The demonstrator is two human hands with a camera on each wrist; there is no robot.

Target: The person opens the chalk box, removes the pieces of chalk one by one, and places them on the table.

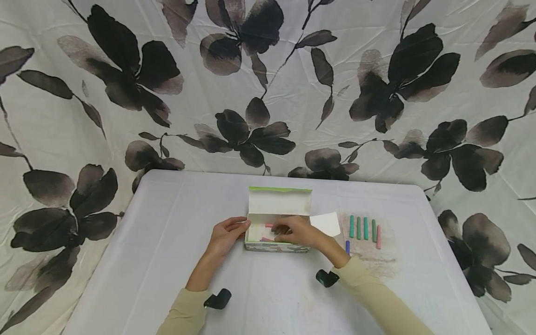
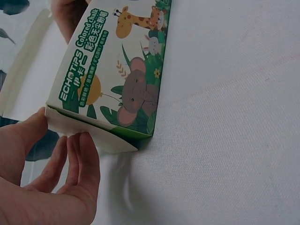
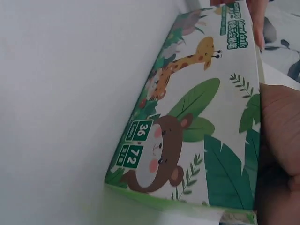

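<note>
A colored chalk box (image 1: 274,248) lies with its lid flap (image 1: 279,202) raised at the back. In the left wrist view its printed side (image 2: 105,65) shows a giraffe and an elephant. My left hand (image 1: 226,235) holds the left end, thumb at the top edge and fingers against the end flap (image 2: 93,133). My right hand (image 1: 297,231) reaches into the box from the right with bent fingers, beside pink chalk sticks (image 1: 268,225). I cannot tell whether it grips a stick. The box wall (image 3: 187,117) hides those fingertips in the right wrist view.
Right of the box, several green and teal chalks (image 1: 358,228) and a pink chalk (image 1: 378,237) lie in a row on the white table (image 1: 176,200). A blue chalk (image 1: 347,246) lies nearer the right wrist. The right end flap (image 1: 326,224) sticks out. Chalk smudges mark the cloth.
</note>
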